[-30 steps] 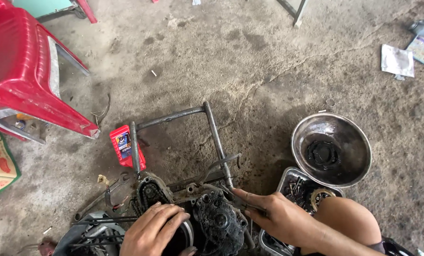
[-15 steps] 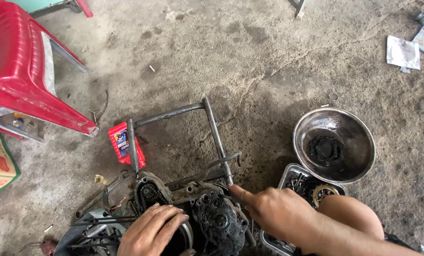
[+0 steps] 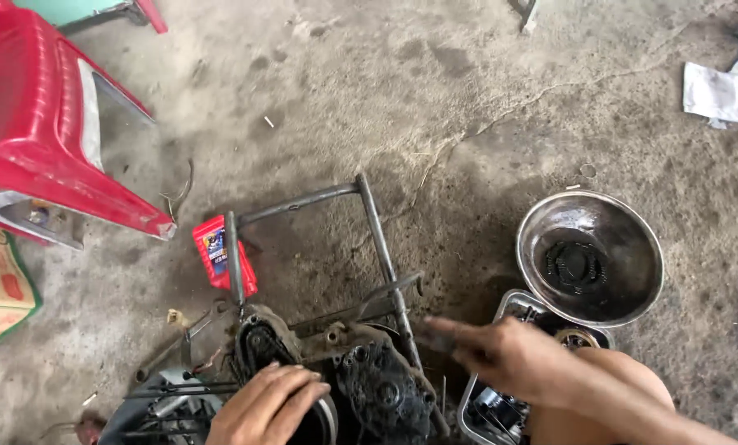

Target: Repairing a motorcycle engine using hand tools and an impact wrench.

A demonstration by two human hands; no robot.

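Right hand shifted leftward, fingers extended, empty; left hand flat on greasy engine.

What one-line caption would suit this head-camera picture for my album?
Left hand rests on a greasy engine on concrete; right hand points beside a steel bowl.

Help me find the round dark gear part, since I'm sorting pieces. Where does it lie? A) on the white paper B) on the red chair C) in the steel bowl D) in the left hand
C: the round dark part lies inside the steel bowl, on the floor.
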